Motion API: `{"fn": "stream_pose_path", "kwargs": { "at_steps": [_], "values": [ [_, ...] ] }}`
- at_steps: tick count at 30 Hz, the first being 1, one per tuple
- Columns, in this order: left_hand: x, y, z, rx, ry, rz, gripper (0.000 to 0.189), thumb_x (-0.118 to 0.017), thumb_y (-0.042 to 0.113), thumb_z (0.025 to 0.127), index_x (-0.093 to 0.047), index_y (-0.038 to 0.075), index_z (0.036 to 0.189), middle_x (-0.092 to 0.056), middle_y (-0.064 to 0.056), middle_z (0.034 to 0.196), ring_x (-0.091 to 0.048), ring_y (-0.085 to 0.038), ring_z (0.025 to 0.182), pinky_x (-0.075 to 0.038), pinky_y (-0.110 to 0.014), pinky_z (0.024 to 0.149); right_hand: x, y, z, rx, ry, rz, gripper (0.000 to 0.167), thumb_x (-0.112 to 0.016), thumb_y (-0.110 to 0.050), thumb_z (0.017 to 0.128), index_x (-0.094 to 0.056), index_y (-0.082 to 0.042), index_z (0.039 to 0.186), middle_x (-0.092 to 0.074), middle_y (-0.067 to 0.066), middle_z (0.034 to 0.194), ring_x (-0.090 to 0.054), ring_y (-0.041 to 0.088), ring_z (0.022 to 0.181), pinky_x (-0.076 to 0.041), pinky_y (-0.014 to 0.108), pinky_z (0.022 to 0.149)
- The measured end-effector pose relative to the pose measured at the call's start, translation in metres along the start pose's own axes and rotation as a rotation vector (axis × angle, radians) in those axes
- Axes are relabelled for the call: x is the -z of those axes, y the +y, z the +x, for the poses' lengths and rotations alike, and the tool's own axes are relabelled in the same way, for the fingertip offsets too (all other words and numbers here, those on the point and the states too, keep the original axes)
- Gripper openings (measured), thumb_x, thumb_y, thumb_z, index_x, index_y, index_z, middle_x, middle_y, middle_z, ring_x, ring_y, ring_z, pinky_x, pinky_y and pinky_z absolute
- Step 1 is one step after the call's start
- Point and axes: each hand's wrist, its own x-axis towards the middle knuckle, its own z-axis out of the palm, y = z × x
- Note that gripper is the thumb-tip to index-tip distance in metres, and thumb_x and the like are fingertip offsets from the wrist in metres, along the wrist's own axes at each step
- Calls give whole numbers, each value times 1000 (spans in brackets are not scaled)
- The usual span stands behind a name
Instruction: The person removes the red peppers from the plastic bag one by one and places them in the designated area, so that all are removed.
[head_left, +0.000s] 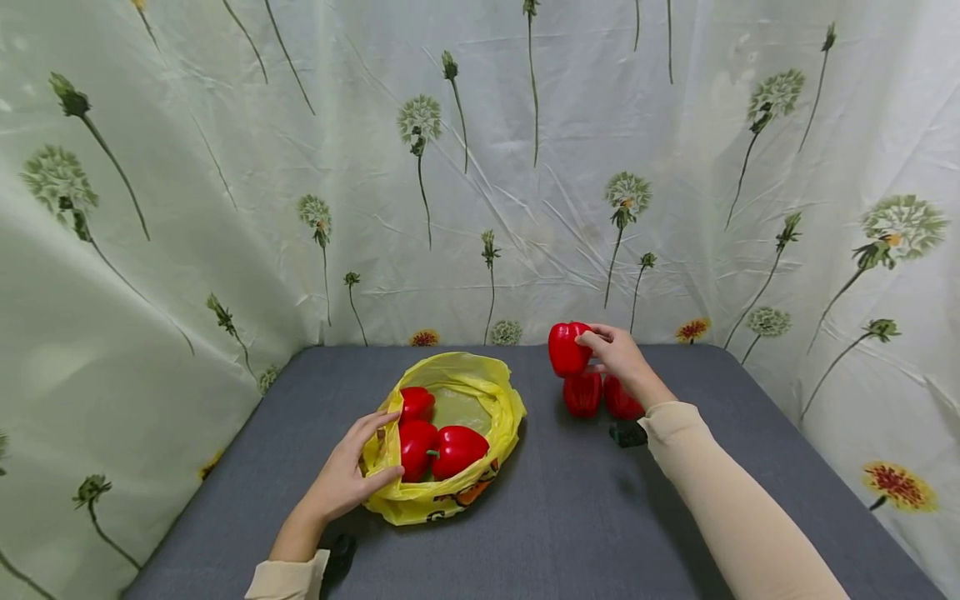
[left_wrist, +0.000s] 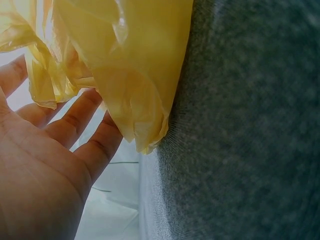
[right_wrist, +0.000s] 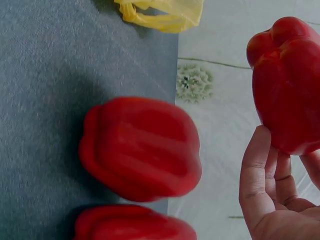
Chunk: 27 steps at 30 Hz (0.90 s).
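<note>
Six red peppers are lying or hanging within view, in groups of one, two and three. One is being carried: the right hand (head_left: 618,354) is pinching the held pepper (head_left: 566,350) between its thumb and fingers, its grip spread only as wide as the fruit, and is keeping it raised off the table (head_left: 555,533). Two are resting on the grey surface close below it, the nearer-left pepper (head_left: 582,396) and the nearer-right pepper (head_left: 621,402), set side by side. Three are lying in the single yellow plastic bag (head_left: 405,507): a rear pepper (head_left: 417,402), a left pepper (head_left: 415,446) and a right pepper (head_left: 462,450), the last showing one green stem. The bag is sitting left of the pair, well apart from them, its one mouth gaping upward. The left hand (head_left: 337,479) is touching the bag's left rim, its fingers extending loosely, its thumb standing well apart from them. Two pale sleeves, a left sleeve (head_left: 288,579) and a right sleeve (head_left: 738,508), are covering the forearms. One curtain (head_left: 540,208), printed with dandelions, is hanging behind the table.
</note>
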Motion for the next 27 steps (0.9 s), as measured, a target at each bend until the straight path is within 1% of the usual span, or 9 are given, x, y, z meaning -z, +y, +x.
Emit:
{"fn": "stream_pose_path", "kwargs": {
  "at_steps": [6, 12, 14, 16, 21, 24, 27],
  "values": [
    [0, 0, 1, 3, -4, -2, 73, -83, 32, 89, -57, 12, 154, -52, -19, 157, -51, -49, 143, -41, -79, 110, 13, 3, -3, -15, 24, -9, 60, -51, -33, 107, -48, -1, 157, -58, 22, 150, -67, 22, 116, -57, 52, 108],
    [0, -1, 1, -10, -4, -2, 73, -83, 31, 89, -56, 11, 154, -52, -19, 157, -51, -48, 143, -41, -79, 110, 26, 10, -4, -30, 33, -17, 66, -50, -36, 107, -42, -1, 162, -54, 25, 154, -66, 15, 106, -59, 49, 106],
    [0, -1, 1, -13, -3, -2, 73, -83, 31, 89, -57, 11, 154, -53, -19, 157, -51, -49, 144, -41, -79, 110, 30, 13, -5, -26, 33, -21, 66, -48, -35, 107, -41, 0, 163, -53, 25, 155, -67, 15, 107, -59, 49, 106],
    [0, -2, 1, -16, -2, -2, 72, -83, 31, 90, -57, 11, 154, -53, -18, 156, -50, -49, 144, -40, -79, 110, 34, 15, -6, -21, 31, -23, 66, -47, -34, 108, -40, 2, 162, -52, 26, 155, -66, 18, 112, -58, 49, 107],
    [0, -2, 0, -15, -3, -8, 72, -83, 31, 90, -56, 11, 154, -52, -18, 157, -51, -49, 144, -41, -79, 110, 45, 22, -9, -29, 43, -34, 66, -45, -35, 109, -39, 3, 162, -51, 25, 155, -62, 28, 127, -57, 49, 108],
    [0, -2, 0, -13, -6, -13, 72, -83, 31, 91, -56, 11, 154, -52, -19, 157, -50, -49, 143, -41, -79, 110, 52, 28, -10, -32, 57, -46, 67, -45, -38, 109, -40, 2, 162, -52, 24, 155, -64, 27, 125, -60, 44, 104],
    [-1, -2, 1, -10, -7, -11, 72, -83, 31, 91, -57, 11, 154, -52, -19, 157, -51, -49, 143, -41, -79, 110, 59, 35, -11, -37, 74, -56, 66, -45, -38, 109, -42, 3, 160, -54, 24, 152, -67, 17, 114, -63, 37, 96]
  ]
}}
